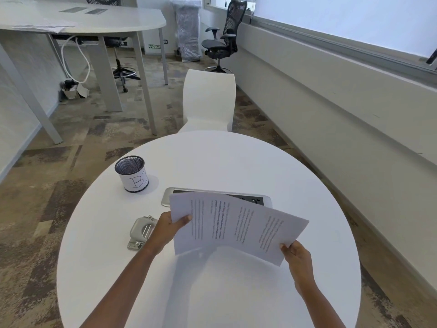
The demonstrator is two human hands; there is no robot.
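Note:
A thin stack of printed white paper sheets [234, 226] is held in the air above the round white table [236, 292], bowed upward in the middle. My left hand [169, 227] pinches the stack's left edge, thumb on top. Its near right corner is pinched by my right hand [296, 253]. A metal hole punch [141, 232] lies on the table just left of my left hand.
A black mesh pen cup [132, 173] with a white label stands at the table's left back. A silver power panel [264, 200] is set in the table behind the sheets. A white chair [209, 100] stands beyond the table; a grey desk [94, 20] and office chairs farther back.

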